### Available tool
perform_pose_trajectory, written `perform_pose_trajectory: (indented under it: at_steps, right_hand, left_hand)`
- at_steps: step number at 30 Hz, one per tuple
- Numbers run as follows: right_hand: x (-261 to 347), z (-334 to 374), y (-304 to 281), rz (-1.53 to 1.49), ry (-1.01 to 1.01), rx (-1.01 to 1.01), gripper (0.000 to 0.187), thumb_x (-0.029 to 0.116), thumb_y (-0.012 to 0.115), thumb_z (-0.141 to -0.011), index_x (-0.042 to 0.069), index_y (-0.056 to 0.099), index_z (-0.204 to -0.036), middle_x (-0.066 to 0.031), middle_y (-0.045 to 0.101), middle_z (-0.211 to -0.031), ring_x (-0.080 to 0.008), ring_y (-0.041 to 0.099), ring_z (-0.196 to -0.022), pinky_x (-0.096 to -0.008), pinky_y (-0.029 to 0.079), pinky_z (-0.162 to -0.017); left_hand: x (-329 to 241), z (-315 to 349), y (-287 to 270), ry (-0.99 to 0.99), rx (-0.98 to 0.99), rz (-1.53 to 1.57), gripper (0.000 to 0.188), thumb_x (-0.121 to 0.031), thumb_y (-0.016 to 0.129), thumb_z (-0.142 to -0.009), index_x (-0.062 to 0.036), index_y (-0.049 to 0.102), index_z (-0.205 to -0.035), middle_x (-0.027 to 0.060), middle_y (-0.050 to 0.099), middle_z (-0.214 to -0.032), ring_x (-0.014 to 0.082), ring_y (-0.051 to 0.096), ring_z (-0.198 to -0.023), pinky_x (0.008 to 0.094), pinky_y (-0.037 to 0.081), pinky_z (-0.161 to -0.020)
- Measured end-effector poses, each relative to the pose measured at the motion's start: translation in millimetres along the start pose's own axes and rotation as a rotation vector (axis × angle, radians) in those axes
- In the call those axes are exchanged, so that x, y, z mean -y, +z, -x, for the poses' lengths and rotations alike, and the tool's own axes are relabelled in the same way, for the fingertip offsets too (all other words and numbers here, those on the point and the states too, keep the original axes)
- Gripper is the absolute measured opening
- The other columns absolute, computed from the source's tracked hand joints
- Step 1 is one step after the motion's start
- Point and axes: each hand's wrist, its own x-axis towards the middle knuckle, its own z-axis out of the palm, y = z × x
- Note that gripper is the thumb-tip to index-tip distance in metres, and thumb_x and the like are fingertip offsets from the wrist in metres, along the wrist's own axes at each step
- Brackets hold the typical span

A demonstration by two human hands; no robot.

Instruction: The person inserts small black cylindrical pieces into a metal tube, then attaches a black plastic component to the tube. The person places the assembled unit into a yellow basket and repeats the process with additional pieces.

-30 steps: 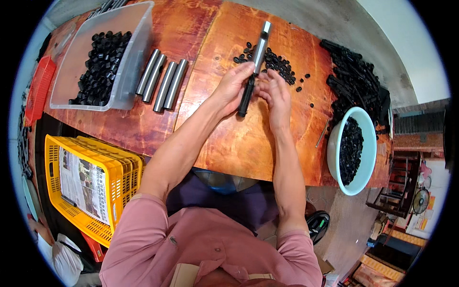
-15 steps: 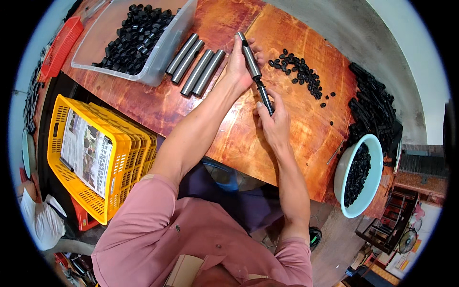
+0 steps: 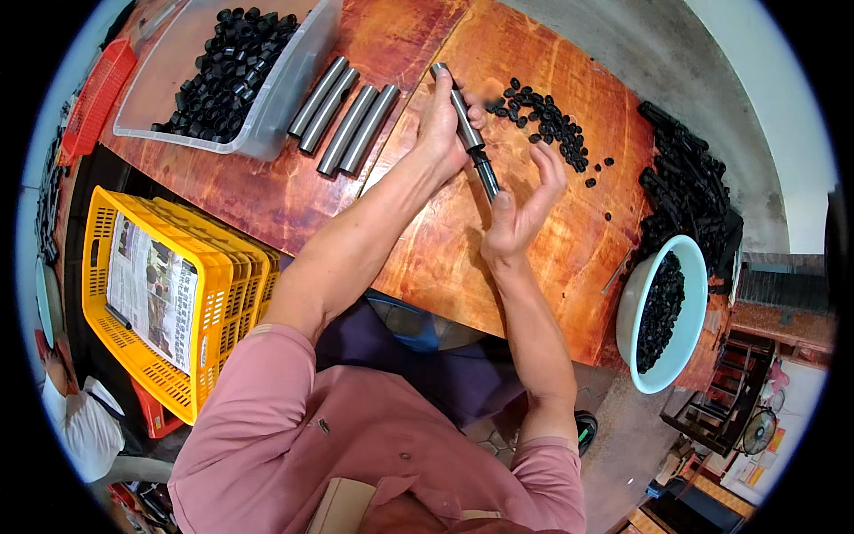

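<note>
My left hand is wrapped round a silver metal tube above the middle of the table. A slim black rod sticks out of the tube's near end, pointing down toward my right hand. My right hand has its fingers stretched and apart. Its thumb tip is at the rod's near end; whether it touches I cannot tell. To the left of my left hand several similar metal tubes lie side by side on the table. Small black rings lie scattered beyond my right hand.
A clear plastic bin of black caps stands at the far left, near a red basket. A yellow crate is below it. At right are a pile of black parts and a pale blue bowl of small black pieces.
My right hand has loosened from the black rod, its fingers spreading toward the rings. My left hand still holds the tube. The whole view has shifted slightly.
</note>
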Motion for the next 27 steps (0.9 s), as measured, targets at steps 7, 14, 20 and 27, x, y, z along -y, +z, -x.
perform_pose_trajectory:
  at_steps: [7,14,20,27]
  right_hand:
    - [-8.3,-7.3,13.3,-0.014,0.021,-0.037,0.075,0.056,0.051,-0.096,-0.005,0.04,-0.139,-0.0253,0.039,-0.142,-0.0395,0.037,-0.135,-0.049,0.026,-0.113]
    - [-4.7,-0.7,1.6,-0.233,0.274,-0.062,0.048,0.034,0.046,-0.104,-0.002,0.046,-0.134,-0.0135,0.048,-0.132,-0.0238,0.047,-0.121,-0.0393,0.037,-0.106]
    - [-13.3,-7.4,2.6,-0.489,0.559,-0.116,0.041,0.035,0.041,-0.107,0.0,0.05,-0.126,-0.0108,0.054,-0.123,-0.0182,0.053,-0.109,-0.0341,0.045,-0.095]
    - [-17.4,-5.9,4.4,-0.558,0.61,-0.121,0.04,0.035,0.042,-0.107,-0.001,0.051,-0.124,-0.011,0.057,-0.118,-0.0153,0.056,-0.096,-0.0303,0.047,-0.084]
  left_hand:
    - [19.6,16.7,3.7,-0.084,0.057,-0.084,0.035,-0.045,0.05,-0.104,-0.0111,0.046,-0.099,0.0019,0.051,-0.074,0.012,0.045,-0.055,0.0266,0.04,-0.051]
    - [3.8,5.0,-3.9,-0.035,0.089,0.063,0.028,-0.038,0.049,-0.105,-0.0102,0.044,-0.104,0.0074,0.055,-0.081,0.0208,0.055,-0.069,0.033,0.049,-0.061]
    - [4.2,10.0,-0.9,-0.114,0.138,0.073,0.024,-0.03,0.05,-0.105,-0.0064,0.049,-0.11,0.0097,0.059,-0.086,0.0229,0.059,-0.078,0.0378,0.053,-0.069]
    - [7.7,8.2,-5.5,-0.13,0.159,-0.015,0.021,-0.026,0.06,-0.101,-0.006,0.055,-0.104,0.0076,0.059,-0.088,0.0197,0.059,-0.076,0.0347,0.053,-0.07]
